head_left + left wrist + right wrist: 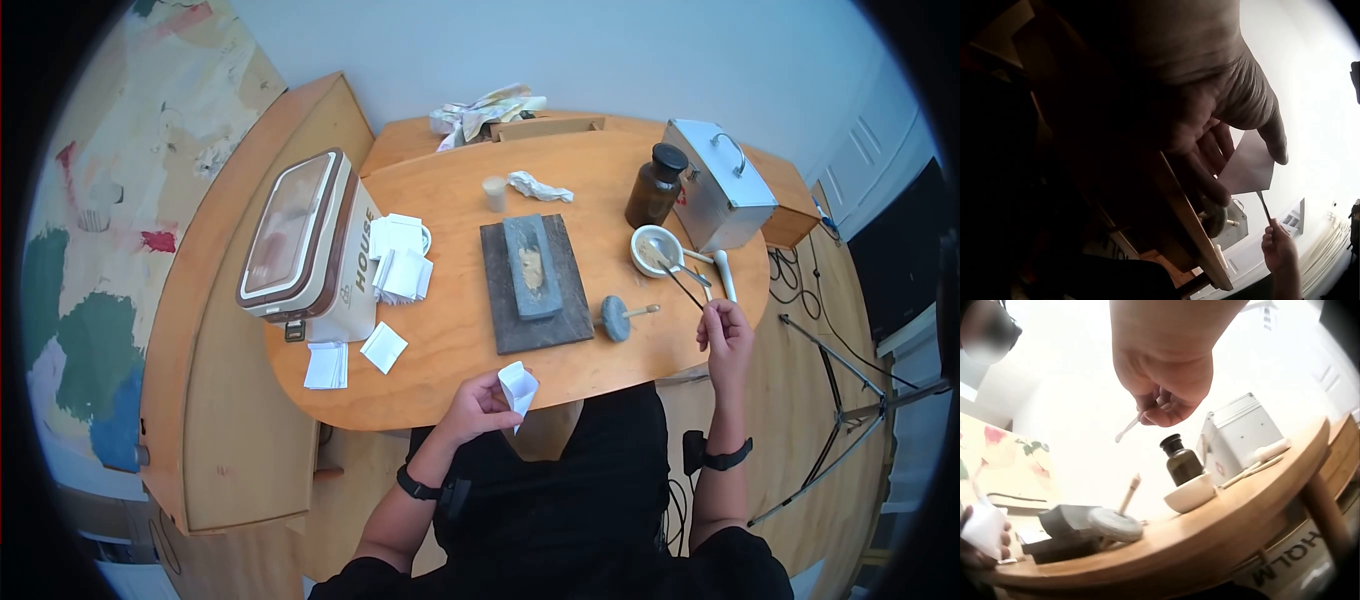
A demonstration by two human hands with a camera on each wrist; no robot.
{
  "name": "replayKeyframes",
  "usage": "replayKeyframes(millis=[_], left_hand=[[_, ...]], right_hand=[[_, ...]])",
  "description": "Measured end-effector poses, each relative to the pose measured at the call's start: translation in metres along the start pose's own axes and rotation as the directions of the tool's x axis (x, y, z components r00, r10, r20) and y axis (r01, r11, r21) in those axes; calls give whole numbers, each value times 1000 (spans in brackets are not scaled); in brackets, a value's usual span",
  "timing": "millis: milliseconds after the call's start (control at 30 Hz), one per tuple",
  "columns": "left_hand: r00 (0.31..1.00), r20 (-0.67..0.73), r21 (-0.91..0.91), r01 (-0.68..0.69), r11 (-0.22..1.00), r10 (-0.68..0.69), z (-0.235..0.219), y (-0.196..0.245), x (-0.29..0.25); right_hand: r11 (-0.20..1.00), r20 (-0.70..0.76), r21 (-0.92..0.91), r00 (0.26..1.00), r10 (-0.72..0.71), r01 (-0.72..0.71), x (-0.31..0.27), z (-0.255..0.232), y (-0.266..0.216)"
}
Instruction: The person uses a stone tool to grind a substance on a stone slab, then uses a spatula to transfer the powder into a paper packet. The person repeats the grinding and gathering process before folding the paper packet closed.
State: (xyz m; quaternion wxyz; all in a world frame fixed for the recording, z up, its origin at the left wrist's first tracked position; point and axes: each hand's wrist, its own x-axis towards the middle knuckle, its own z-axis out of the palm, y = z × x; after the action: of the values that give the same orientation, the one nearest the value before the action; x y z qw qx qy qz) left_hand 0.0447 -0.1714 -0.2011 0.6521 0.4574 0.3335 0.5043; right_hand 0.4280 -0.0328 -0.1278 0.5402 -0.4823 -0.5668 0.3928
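My left hand (475,410) pinches a small white paper pouch (518,388), its mouth open, near the table's front edge. In the left wrist view the paper (1250,165) sits between thumb and fingers. My right hand (728,332) holds a thin small-tipped spatula (686,288), raised at the table's right side. Its tip overlaps the white mortar (648,272) in the head view, and tan powder shows inside that bowl. From the right wrist view, the spatula's tip (1120,437) is in the air, left of the brown bottle.
A grey stone trough (522,300) with tan powder lies on a dark slab (505,335). Beside it rests a stone wheel (615,318) with a wooden handle. White paper packets (403,272) lie by a lidded case (335,270). A pestle (725,275), brown bottle (652,190) and metal box (728,205) stand right.
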Motion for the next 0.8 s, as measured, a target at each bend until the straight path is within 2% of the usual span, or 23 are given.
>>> replayKeyframes(millis=[33,133,367,433,500,567,600,667,700,767,800], left_hand=[[1000,4,-1,3,1000,-3,0,-1,0],[1000,-7,6,-2,1000,2,0,1,-1],[999,-41,1,13,1000,-13,4,4,-3],[999,-43,8,17,1000,-16,4,5,-3],[999,-40,5,9,1000,-9,3,2,-3],[999,-38,3,5,1000,-4,4,2,-3],[999,-35,2,1,1000,-1,4,1,-3],[1000,-31,1,1,1000,-1,4,2,-2],[1000,-30,5,1,1000,-1,4,3,-2],[1000,-30,3,-3,1000,3,4,2,-2],[1000,-28,2,-6,1000,6,4,2,-3]], right_hand=[[1000,-5,-2,1000,2,-2,-3,10,-8],[982,52,188,999,5,-15,-7,40,-21],[943,167,325,986,15,-69,-13,117,-28],[968,206,249,978,-27,-25,-16,127,-31],[967,218,253,975,-39,-17,-20,131,-31],[984,255,159,960,-118,79,-23,132,-35],[985,255,156,960,-117,78,-24,132,-38],[980,309,33,930,-198,198,-25,130,-44],[980,310,31,930,-198,198,-26,130,-48],[904,362,-83,858,-366,420,-25,132,-55],[903,362,-82,857,-366,421,-24,135,-55]])
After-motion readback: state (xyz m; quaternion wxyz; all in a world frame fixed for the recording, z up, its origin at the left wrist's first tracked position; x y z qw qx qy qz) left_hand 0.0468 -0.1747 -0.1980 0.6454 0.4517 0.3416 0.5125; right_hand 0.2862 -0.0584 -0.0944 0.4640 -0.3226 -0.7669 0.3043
